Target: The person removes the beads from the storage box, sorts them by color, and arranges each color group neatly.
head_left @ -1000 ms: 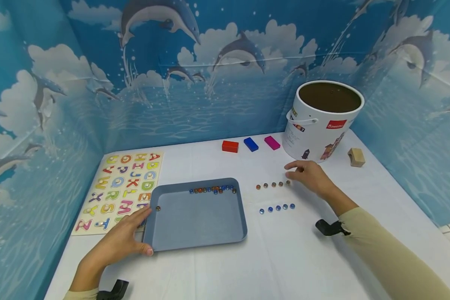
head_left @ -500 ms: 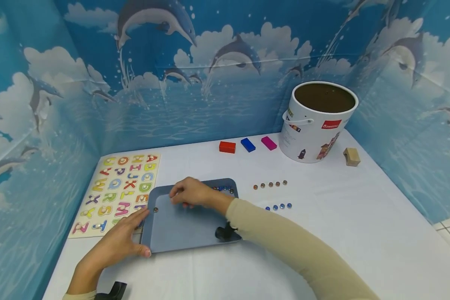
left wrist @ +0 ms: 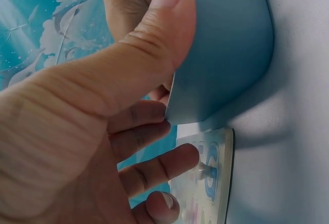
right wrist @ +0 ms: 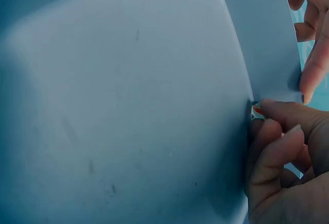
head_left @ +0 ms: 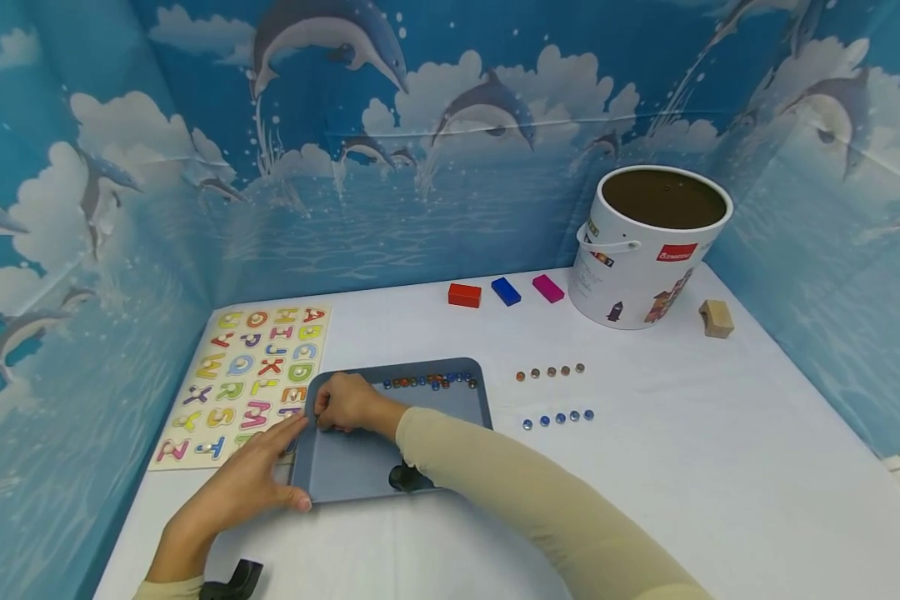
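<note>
My right hand [head_left: 347,402] reaches over the left end of the grey-blue tray [head_left: 375,492]. In the right wrist view, its thumb and forefinger pinch a small glass bead [right wrist: 257,109] with an orange streak, low against the tray's side wall; the fingers partly hide it. My left hand [head_left: 251,475] rests against the tray's left edge, fingers extended and thumb near the front corner; the left wrist view shows them touching the tray's outer wall [left wrist: 231,44]. Several blue and amber glass beads [head_left: 427,381] lie along the tray's far side.
Right of the tray, a row of amber beads [head_left: 551,372] lies behind a row of blue beads [head_left: 560,418]. A letter board [head_left: 228,387] adjoins the tray's left. Behind are red [head_left: 464,295], blue [head_left: 506,291] and pink blocks [head_left: 548,288], a white bucket [head_left: 630,275] and a wooden block [head_left: 716,318].
My right hand has swung left from the amber row across the tray to the lone bead at its left end, and now pinches it. The left hand has stayed at the tray's edge.
</note>
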`<state>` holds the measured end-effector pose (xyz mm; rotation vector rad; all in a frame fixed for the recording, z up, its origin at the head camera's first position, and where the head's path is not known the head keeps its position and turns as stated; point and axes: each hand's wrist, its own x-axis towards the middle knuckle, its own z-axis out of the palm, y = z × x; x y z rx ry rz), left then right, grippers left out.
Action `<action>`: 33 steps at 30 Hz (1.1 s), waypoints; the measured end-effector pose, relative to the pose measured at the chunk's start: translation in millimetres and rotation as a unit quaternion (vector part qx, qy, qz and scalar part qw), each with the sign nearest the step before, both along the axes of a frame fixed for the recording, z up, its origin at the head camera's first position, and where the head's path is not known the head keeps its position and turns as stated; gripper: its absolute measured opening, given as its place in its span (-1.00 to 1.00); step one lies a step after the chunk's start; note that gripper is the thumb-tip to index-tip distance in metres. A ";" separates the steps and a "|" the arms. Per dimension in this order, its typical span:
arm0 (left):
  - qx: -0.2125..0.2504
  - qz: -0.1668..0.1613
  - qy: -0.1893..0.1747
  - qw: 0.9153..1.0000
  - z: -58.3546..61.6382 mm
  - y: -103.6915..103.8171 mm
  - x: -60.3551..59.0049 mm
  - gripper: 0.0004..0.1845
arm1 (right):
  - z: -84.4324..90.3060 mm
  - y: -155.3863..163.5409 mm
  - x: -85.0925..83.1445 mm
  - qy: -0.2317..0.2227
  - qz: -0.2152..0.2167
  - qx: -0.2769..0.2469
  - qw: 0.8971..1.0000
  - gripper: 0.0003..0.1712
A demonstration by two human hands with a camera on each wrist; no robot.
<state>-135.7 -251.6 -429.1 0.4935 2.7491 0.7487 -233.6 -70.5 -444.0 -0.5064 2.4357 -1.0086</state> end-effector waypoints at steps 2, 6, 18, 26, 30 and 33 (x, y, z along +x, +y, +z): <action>0.000 -0.001 0.000 1.000 0.0 0.6 -0.2 0.26 | -1.7 0.2 0.2 0.020 0.004 0.010 1.000 -0.84; 0.000 -0.002 -0.003 1.000 0.4 1.6 -0.1 0.26 | -3.5 1.4 0.0 0.041 0.012 0.019 0.999 -0.83; -0.006 0.001 -0.015 1.000 -0.4 6.0 -1.9 0.28 | 8.3 39.6 -0.4 0.003 0.026 -0.086 0.996 -0.89; -0.018 0.003 -0.010 1.000 0.2 7.8 -2.4 0.31 | 36.4 130.6 3.1 -0.046 0.013 -0.206 0.977 -0.86; -0.021 0.009 -0.013 1.000 1.1 6.2 -0.8 0.31 | 41.1 185.0 14.2 -0.044 -0.024 -0.214 0.976 -0.75; -0.019 0.010 -0.010 1.000 1.4 5.2 -0.3 0.31 | 40.6 229.0 25.7 -0.035 -0.067 -0.198 0.977 -0.71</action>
